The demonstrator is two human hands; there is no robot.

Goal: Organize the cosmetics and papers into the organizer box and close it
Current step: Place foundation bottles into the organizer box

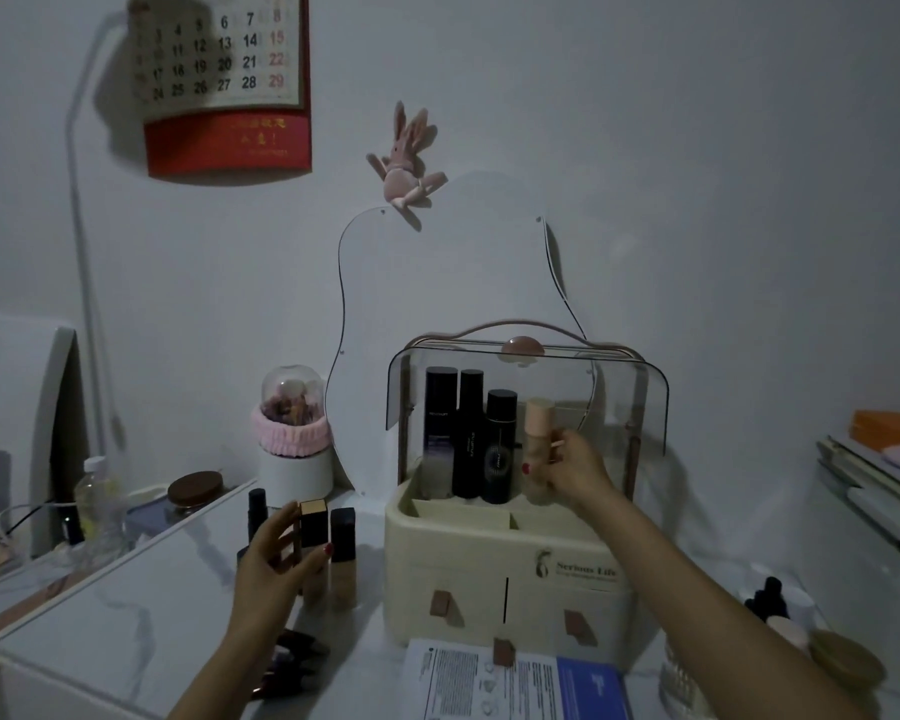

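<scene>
Papers (520, 685) nearest, left hand (276, 563) gripping gold-capped bottle (314, 543), right hand (575, 472) holding beige bottle (539, 444)

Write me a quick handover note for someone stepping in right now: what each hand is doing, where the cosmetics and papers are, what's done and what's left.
Right hand grips the beige bottle, placing it in the organizer box beside three dark bottles standing in the top compartment.
Left hand grips a gold-capped bottle on the table; a black-capped foundation bottle stands beside it, with a dark tube behind.
Lipsticks lie at the front edge, partly hidden.
Papers lie in front of the box.
Clear lid is raised.
Done: three bottles stowed.
Left: the remaining cosmetics, the papers, then close the lid.
</scene>
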